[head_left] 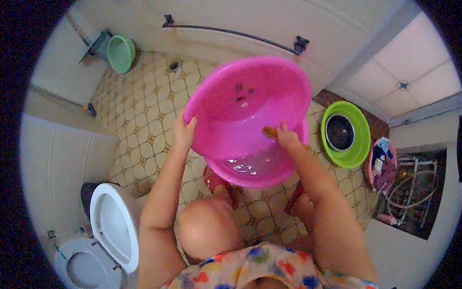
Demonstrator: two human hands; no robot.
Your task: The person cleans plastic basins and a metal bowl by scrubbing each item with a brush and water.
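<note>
A large pink basin [274, 77] is tilted up in front of me, its inside facing me, with dark marks or a pattern on its inner surface. My left hand [184, 132] is closed round its left rim. My right hand [287, 138] is closed on a small brown scrubbing brush [269, 131], which is against or just above the lower inside of the tilted basin; exact contact is unclear. Beneath, a second pink basin [226, 179] stands on the floor with water in it, partly covered by the tilted one.
To the right, a lime green basin [358, 155] holds a metal bowl [340, 133], beside a pink basket of clothes [383, 166]. A toilet [115, 226] is at lower left. A pale green basin [121, 54] leans by the far wall, and a dark rail [231, 32] runs along it.
</note>
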